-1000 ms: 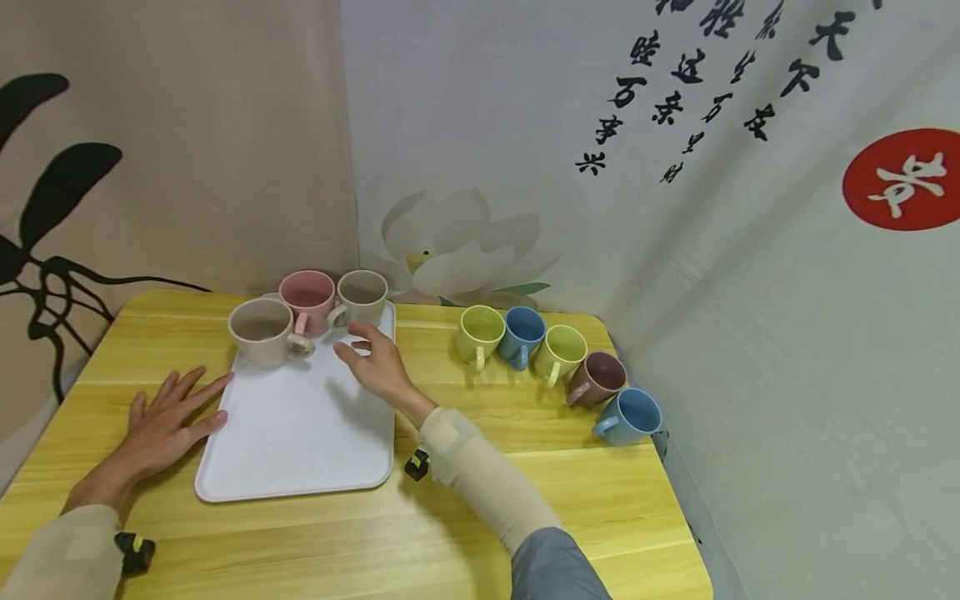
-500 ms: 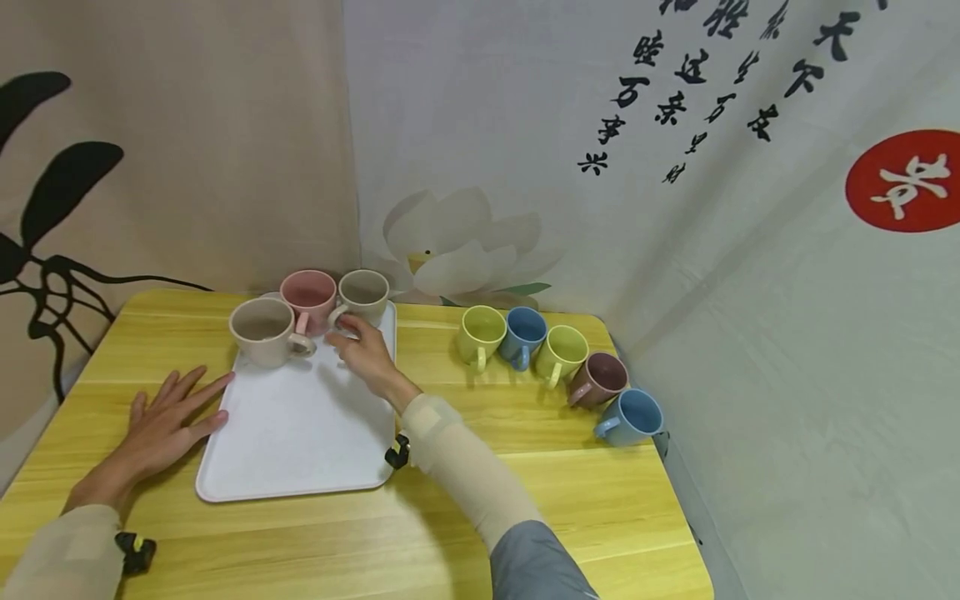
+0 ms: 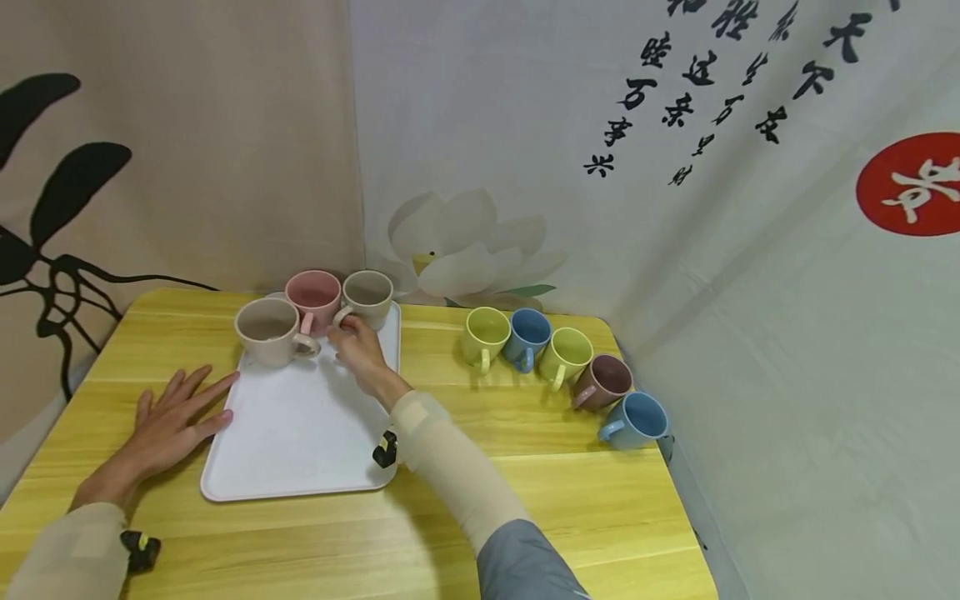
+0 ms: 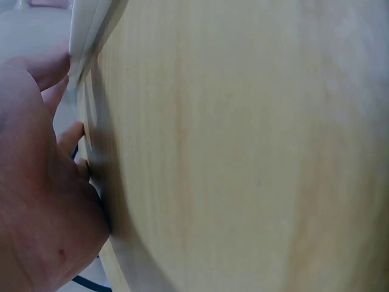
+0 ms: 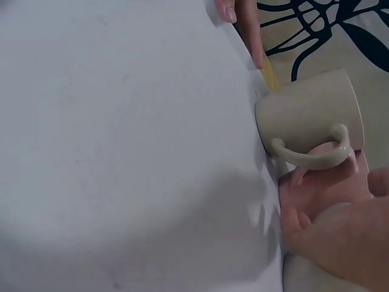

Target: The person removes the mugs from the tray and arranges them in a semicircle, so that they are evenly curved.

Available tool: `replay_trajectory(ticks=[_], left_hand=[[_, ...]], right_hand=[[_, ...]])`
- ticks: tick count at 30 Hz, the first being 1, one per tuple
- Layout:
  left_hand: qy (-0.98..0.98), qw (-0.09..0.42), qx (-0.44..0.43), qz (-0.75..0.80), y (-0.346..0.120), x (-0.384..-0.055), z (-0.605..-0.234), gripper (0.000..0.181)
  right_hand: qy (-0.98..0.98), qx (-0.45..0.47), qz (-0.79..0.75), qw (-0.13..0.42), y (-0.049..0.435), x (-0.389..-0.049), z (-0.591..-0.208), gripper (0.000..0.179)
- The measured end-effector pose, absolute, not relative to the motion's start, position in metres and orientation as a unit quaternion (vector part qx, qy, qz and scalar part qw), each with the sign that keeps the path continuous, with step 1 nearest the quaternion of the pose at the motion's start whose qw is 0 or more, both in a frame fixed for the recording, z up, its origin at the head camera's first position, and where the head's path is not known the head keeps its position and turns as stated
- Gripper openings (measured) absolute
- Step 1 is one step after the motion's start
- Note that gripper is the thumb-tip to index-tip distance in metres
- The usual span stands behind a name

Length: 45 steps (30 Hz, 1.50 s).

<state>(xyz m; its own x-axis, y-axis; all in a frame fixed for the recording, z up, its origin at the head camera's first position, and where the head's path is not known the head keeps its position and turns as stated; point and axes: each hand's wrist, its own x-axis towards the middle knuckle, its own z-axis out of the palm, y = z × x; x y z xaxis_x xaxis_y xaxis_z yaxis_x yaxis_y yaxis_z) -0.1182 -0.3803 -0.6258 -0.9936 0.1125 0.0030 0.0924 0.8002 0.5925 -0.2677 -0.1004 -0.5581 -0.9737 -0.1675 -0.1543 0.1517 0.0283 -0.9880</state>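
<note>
A white tray (image 3: 292,450) lies on the wooden table. My left hand (image 3: 172,423) rests beside it, fingers spread, with thumb and index finger touching its left edge; the tray's rim (image 4: 87,33) also shows in the left wrist view. On the tray's far end stand three upright mugs: a beige mug (image 3: 270,348) at left, a pink mug (image 3: 321,315) in the middle and a greyish-beige mug (image 3: 373,312) at right. My right hand (image 3: 362,354) pinches the greyish-beige mug's handle, partly covering it. In the right wrist view that hand (image 5: 340,234) hides much of this mug.
Along the table's right side stand several mugs in a curved row: a yellow-green mug (image 3: 483,340), a blue mug (image 3: 528,340), another yellow-green mug (image 3: 564,358), a dark mauve mug (image 3: 602,383) and another blue mug (image 3: 636,421). A printed curtain (image 3: 465,150) hangs behind the table.
My right hand has moved forward and slightly left over the tray, its fingers closing on the greyish-beige mug's handle. The left hand stays put. The head view has shifted slightly.
</note>
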Motion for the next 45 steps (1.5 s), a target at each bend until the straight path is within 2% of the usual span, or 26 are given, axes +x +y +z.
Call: replay_trajectory(ticks=[10, 24, 37, 45], left_hand=[[0.948, 0.019, 0.053, 0.312, -0.381, -0.118, -0.627, 0.070], [0.948, 0.032, 0.045, 0.314, -0.381, -0.119, -0.623, 0.071], [0.946, 0.049, 0.045, 0.318, -0.380, -0.120, -0.619, 0.071], [0.947, 0.058, 0.039, 0.313, -0.380, -0.120, -0.617, 0.072]], right_hand=[[0.723, 0.012, -0.686, 0.077, -0.087, -0.266, -0.560, 0.023], [0.769, 0.056, -0.637, 0.009, -0.067, -0.265, -0.561, 0.020], [0.763, 0.026, -0.645, 0.040, -0.030, -0.254, -0.558, 0.027], [0.756, -0.033, -0.651, 0.052, -0.004, -0.239, -0.551, 0.028]])
